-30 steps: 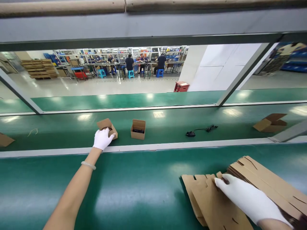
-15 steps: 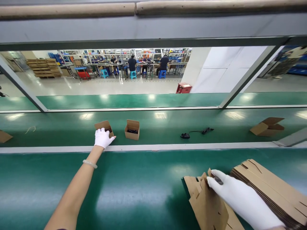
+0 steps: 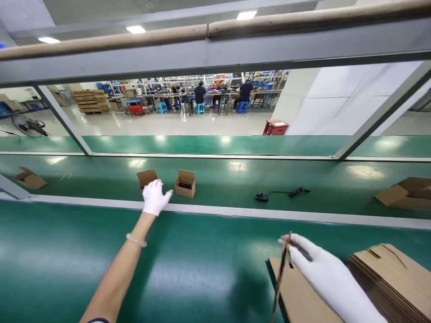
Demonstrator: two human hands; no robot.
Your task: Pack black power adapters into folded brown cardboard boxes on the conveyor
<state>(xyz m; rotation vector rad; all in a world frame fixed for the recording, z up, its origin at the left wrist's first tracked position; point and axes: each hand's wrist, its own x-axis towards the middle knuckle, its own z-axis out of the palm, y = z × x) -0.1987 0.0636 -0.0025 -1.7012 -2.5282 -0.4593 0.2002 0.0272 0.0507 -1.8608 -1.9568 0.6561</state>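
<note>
My left hand, in a white glove, is in front of a small open cardboard box on the far green belt, covering part of it. Its thumb and fingers are spread; whether they touch the box is unclear. Just right of it stands another open box with a black cable inside. My gloved right hand pinches the upper edge of a flattened carton, which hangs nearly edge-on to me. Below that hand lies another flattened carton, with a stack of them to the right.
A black power adapter with its cord lies on the far belt. Open boxes stand at the far left and far right. A pale rail divides the belts; slanted posts rise beyond. People sit working in the background.
The view has shifted, tilting up somewhat. My left hand has drawn back from the box and its fingers spread. My right hand has lifted the flattened carton and turned it edge-on.
</note>
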